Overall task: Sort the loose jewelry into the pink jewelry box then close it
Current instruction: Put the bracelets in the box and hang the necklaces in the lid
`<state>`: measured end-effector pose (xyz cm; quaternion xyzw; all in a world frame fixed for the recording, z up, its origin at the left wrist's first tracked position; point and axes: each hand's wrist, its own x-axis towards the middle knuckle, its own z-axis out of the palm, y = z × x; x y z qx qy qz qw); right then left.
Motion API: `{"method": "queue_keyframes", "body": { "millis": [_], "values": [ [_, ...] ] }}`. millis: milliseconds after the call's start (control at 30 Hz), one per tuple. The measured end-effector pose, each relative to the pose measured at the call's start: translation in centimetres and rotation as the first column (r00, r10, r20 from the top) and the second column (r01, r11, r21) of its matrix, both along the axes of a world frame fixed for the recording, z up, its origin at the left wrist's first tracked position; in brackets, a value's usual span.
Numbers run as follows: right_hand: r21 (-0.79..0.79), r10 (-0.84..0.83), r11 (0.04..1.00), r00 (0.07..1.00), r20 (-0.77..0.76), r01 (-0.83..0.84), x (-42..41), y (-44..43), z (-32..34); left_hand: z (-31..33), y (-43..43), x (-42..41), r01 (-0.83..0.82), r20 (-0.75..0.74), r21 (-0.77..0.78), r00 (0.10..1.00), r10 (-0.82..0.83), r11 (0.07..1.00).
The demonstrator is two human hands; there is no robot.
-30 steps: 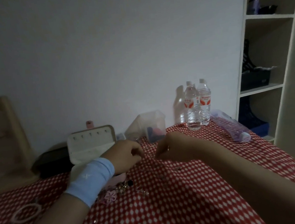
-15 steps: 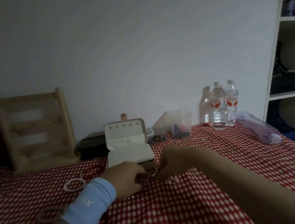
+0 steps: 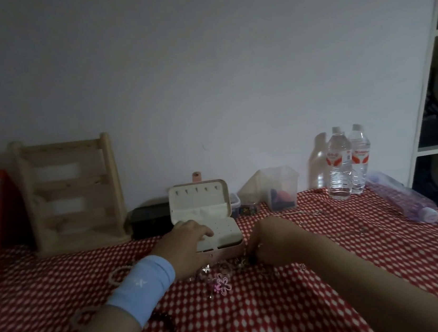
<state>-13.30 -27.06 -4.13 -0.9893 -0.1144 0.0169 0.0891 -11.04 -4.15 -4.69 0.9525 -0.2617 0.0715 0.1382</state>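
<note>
The pink jewelry box [image 3: 229,236] stands open at the back of the red checked tablecloth, with its lid [image 3: 198,198] upright and a white holed insert in its base. My left hand [image 3: 186,244], with a blue wristband, rests on the left part of the insert, fingers loosely stretched. A pile of loose jewelry [image 3: 220,274] with a pink flower piece [image 3: 222,284] lies just in front of the box. My right hand [image 3: 268,237] is at the pile's right edge, its fingers curled down onto a small dark piece. The fingertips are hidden.
Bracelets [image 3: 118,274] lie left of my wristband, and a dark beaded one [image 3: 163,330] lies nearer me. Behind are a wooden rack [image 3: 72,195], a black case [image 3: 150,218], a clear container [image 3: 278,189] and two water bottles [image 3: 340,167]. A purple bottle [image 3: 410,203] lies at the right, near a shelf unit [image 3: 426,112].
My left hand left the spot where both hands met and moved up onto the box's insert. My right hand stayed at the pile. The view swung left and down.
</note>
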Motion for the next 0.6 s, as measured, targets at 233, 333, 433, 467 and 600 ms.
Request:
{"method": "queue_keyframes", "body": {
  "millis": [233,333,433,467,600],
  "values": [
    [0.077,0.020,0.997,0.997,0.078,-0.026,-0.1,0.0,1.1,0.3,-0.5,2.2,-0.077,0.020,0.099,0.997,0.076,0.992],
    [0.044,0.070,0.997,0.997,0.007,-0.071,0.3,0.4,0.6,0.7,-0.2,2.7,-0.095,0.041,0.073,0.995,0.092,0.993],
    [0.028,0.096,0.995,0.995,-0.013,-0.096,0.4,0.9,0.6,0.6,0.2,2.8,-0.088,0.044,0.096,0.995,0.084,0.991],
    [0.035,0.094,0.995,0.996,-0.006,-0.093,0.5,1.0,0.7,0.5,0.3,2.9,-0.088,0.050,0.093,0.995,0.083,0.992],
    [0.008,0.136,0.991,0.989,0.058,-0.137,0.0,2.4,1.3,0.3,0.2,2.4,-0.078,0.080,0.128,0.995,0.068,0.989]
  ]
}}
